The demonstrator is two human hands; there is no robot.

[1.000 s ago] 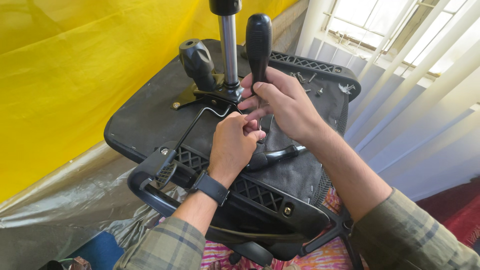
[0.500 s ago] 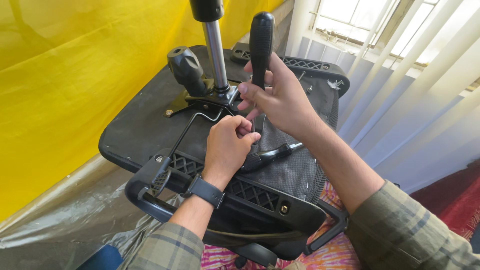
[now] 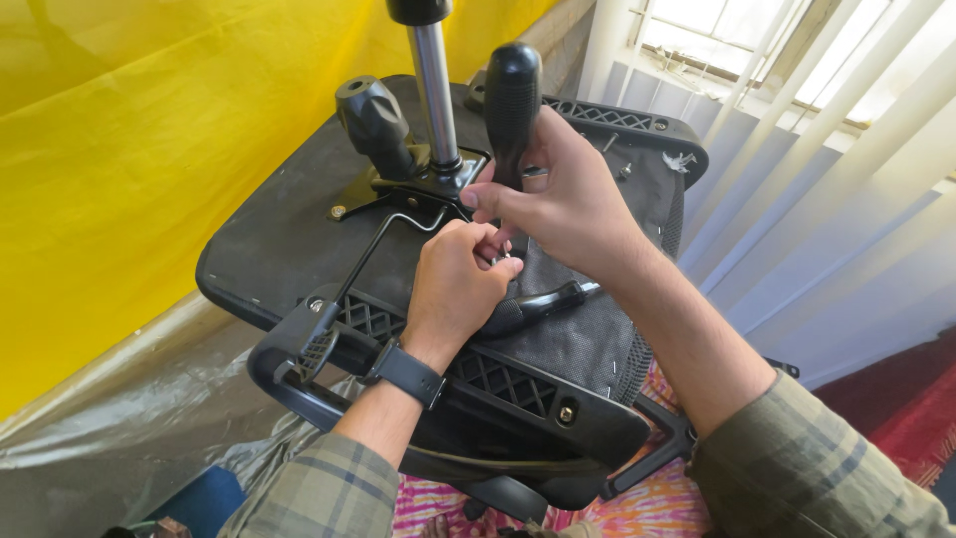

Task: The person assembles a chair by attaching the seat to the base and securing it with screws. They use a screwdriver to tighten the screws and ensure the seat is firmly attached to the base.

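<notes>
We see right hand (image 3: 573, 204) closed on screwdriver (image 3: 512, 85) | left hand (image 3: 458, 284) pinching something small, hidden, at its tip | risk: tip slips off, gouges upturned chair seat (image 3: 289, 239)

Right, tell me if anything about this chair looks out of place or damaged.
The office chair lies upside down, its metal post pointing up. Near its far edge by the window, a torn pale scrap sticks out of the underside fabric. Both hands work at the mechanism; nothing else stands out.
</notes>
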